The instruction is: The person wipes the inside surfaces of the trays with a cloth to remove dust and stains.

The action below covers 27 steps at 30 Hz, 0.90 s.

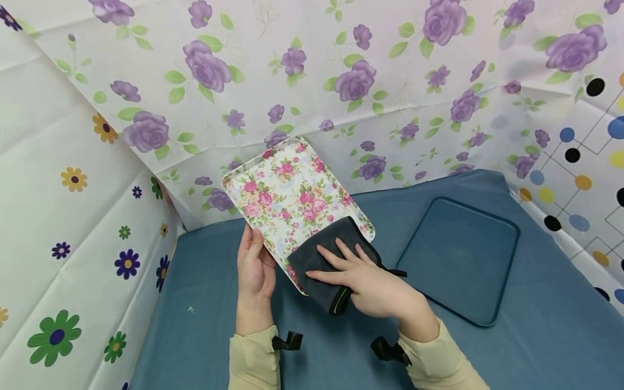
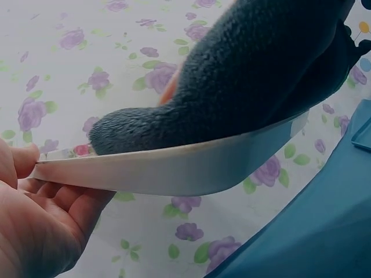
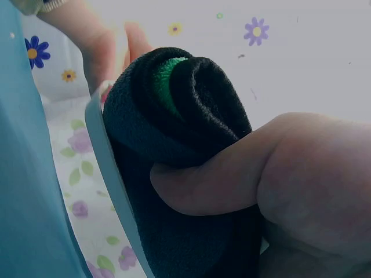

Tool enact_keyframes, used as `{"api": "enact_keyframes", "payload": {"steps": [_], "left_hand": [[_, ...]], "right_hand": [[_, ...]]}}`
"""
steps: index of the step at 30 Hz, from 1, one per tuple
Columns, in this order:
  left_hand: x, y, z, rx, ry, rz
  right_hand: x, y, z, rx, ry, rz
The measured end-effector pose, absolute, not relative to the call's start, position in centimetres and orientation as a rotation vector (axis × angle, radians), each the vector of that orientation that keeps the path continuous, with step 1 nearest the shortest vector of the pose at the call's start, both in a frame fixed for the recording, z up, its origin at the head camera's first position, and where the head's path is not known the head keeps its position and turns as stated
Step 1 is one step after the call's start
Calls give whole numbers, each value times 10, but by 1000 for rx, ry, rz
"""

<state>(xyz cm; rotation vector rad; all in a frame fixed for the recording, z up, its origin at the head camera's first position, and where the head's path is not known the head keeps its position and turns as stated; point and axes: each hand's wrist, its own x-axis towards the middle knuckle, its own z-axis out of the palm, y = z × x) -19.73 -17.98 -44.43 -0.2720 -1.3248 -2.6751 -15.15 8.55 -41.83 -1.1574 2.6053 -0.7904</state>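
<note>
My left hand (image 1: 255,265) grips the left edge of a rectangular floral tray (image 1: 278,197), thumb at the rim and fingers underneath. The tray is white with pink roses and a raised rim, tilted up off the table. On its lower right part lies a folded dark grey cloth (image 1: 324,252), fuzzy, with black edging. My right hand (image 1: 372,281) holds this cloth against the tray, fingers spread over the top. From the right wrist, the thumb (image 3: 203,185) shows pressed on the cloth's folded side, where a green layer peeks out. The cloth hides that part of the tray.
A plain dark blue tray (image 1: 460,260) lies flat on the blue-covered table (image 1: 205,303) at the right. Flower-patterned sheets (image 1: 312,65) hang behind and at the left, and a dotted sheet (image 1: 585,179) hangs at the right.
</note>
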Motion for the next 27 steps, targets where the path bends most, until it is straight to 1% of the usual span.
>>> {"api": "enact_keyframes", "payload": {"steps": [5, 10, 20, 27], "left_hand": [[-197, -179, -443, -258, -1325, -2682], [-197, -180, -442, -260, -1330, -2678], [-197, -180, -444, -290, -1317, -2698], [-197, -180, -445, -290, -1339, -2699]], "right_hand": [[-148, 80, -418, -1203, 2601, -770], [-151, 84, -418, -1214, 2589, -790], [-161, 110, -419, -1050, 2644, -859], [-162, 118, -418, -984, 2651, -860]]}}
